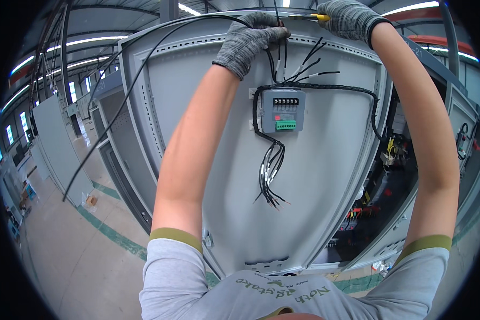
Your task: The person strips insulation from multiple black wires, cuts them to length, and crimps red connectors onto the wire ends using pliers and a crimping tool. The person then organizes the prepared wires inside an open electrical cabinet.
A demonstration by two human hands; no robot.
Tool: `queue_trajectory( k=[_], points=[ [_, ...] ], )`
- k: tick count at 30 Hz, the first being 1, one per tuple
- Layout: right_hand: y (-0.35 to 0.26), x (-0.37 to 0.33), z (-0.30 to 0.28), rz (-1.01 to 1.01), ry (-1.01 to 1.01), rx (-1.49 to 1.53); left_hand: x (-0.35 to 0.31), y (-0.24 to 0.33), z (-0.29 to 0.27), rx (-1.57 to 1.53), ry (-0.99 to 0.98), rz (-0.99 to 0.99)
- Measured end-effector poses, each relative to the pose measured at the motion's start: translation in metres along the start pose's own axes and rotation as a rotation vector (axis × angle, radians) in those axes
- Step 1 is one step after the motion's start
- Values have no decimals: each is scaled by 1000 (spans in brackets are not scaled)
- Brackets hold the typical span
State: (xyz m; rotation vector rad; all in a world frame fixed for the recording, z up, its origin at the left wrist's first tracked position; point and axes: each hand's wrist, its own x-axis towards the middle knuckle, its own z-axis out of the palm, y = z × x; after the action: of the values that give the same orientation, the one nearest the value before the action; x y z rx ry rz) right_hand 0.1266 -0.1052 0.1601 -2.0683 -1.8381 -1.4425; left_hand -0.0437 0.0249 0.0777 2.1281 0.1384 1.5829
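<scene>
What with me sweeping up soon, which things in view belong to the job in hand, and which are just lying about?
Belonging to the job:
black wires, some in the left hand
yellow-handled tool, in the right hand
grey box with terminals
grey panel behind it

Apparently lying about:
brown item on the floor
blue item, far left

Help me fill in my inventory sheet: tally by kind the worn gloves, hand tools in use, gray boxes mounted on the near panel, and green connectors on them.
Gray gloves: 2
Yellow-handled tool: 1
Gray box: 1
Green connector: 1
Total: 5
</scene>
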Motion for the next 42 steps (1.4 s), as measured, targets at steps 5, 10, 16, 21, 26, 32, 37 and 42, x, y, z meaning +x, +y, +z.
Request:
queue_trajectory(
  k=[5,10,16,21,26,32,37,42],
  points=[
    [2,-4,-4,-13,-14,15,-2,2,1,23,13,-1],
    [9,-1,4,-46,10,-1,1,-3,2,-69,0,1],
    [3,1,-3,-30,-18,23,-1,0,0,-66,-14,6],
    [8,3,2,-71,32,36,1,-4,-1,-65,-5,-1],
    [2,-2,-5,-48,16,15,-1,1,0,-10,-7,4],
    [-6,-8,-8,-3,30,-22,-2,1,-2,-42,-4,18],
    [-5,-9,-14,-13,-30,-7,0,1,-1,-8,10,15],
    [-6,-12,-14,24,-67,-5,3,2,-2,0,45,35]
  ],
)
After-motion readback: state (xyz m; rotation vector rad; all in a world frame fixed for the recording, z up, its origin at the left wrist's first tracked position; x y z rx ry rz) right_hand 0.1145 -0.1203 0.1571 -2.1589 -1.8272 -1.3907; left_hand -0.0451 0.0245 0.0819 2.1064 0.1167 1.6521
